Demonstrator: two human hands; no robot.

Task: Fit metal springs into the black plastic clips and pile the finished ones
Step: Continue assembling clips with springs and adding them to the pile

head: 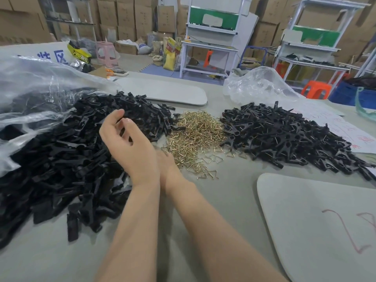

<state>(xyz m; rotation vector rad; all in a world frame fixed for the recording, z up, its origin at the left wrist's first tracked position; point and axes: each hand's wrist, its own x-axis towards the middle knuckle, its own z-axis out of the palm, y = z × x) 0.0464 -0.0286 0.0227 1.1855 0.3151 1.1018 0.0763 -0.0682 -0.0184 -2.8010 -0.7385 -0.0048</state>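
Near board (305,220): one flat, matte grey panel with rounded corners and a red scrawl on it, lying right of the right forearm.
Table (50,265): a smooth, dull grey-green top, under everything here.
Right hand (165,159): only its back shows. The rest is tucked behind the left wrist at the near edge of the springs, so I cannot tell how its fingers lie.
Left hand (126,139): palm turned towards the person, fingers loosely curled, nothing visible in it. It hangs over the right edge of the unfitted clips.
Unfitted clips (61,159): one big, sprawling heap of flat, glossy black plastic pieces, far too many to count, left of and beneath the left hand.
Springs (195,135): one low mound of thin, brass-coloured bent wire, just right of both hands, with a few angular strays scattered nearer.
Finished clips (284,139): one heap of black clips with wire glinting in them, well right of the hands, beyond the springs.
Paper (345,129): a white sheet with red writing, under that heap's far edge.
Bags: two of crinkled clear plastic, one far left (30,88) and one beyond the finished clips (258,84).
Far board (162,92): a second rounded grey panel, beyond the left hand.
Benches: two white-framed stands with green panels (213,21) (317,35), in front of stacked cardboard boxes (126,15).
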